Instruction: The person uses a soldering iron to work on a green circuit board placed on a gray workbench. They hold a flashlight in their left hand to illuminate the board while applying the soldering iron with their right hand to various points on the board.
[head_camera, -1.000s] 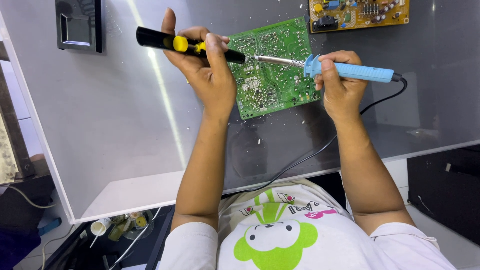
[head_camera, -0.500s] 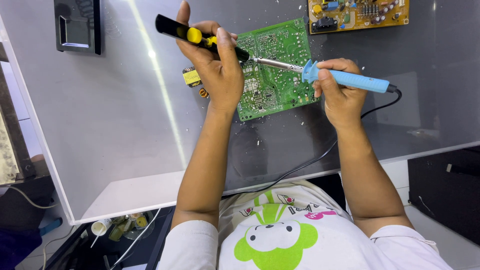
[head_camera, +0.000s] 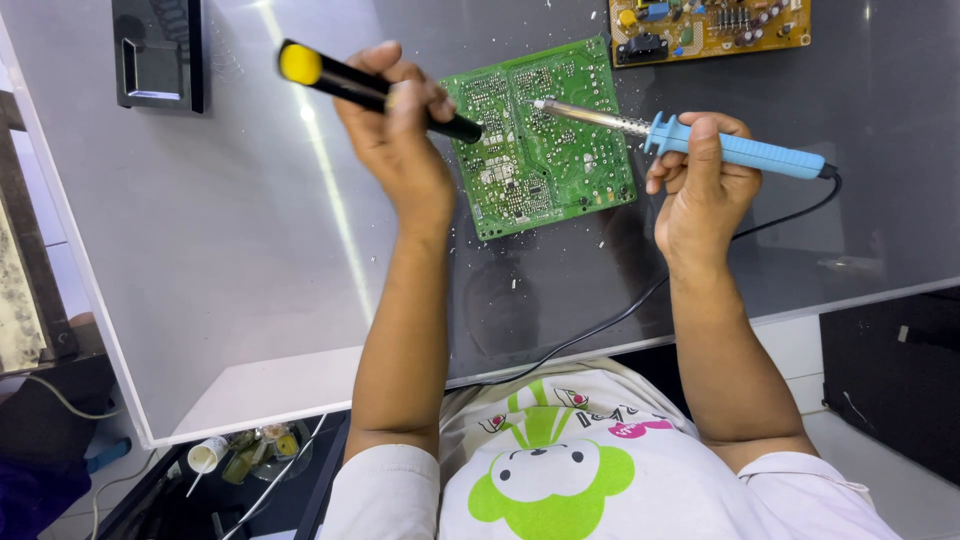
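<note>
A green circuit board (head_camera: 545, 140) lies solder side up on the grey table (head_camera: 230, 250). My left hand (head_camera: 400, 130) grips a black desoldering pump with a yellow end (head_camera: 345, 85), tilted, its tip at the board's left edge. My right hand (head_camera: 700, 185) holds a blue-handled soldering iron (head_camera: 720, 145); the metal tip rests over the upper middle of the board. The iron's black cable (head_camera: 640, 300) runs from the handle back across the table toward me.
A second, yellowish circuit board (head_camera: 710, 25) with components lies at the far edge. A black box-like device (head_camera: 160, 55) sits at the far left. Small solder crumbs speckle the table around the green board. Below the table's near edge there is a tray of small items (head_camera: 250, 455).
My left hand has lifted the pump's yellow end and shifted left, uncovering more of the board. The iron's tip has stayed over the board while my right hand moved slightly.
</note>
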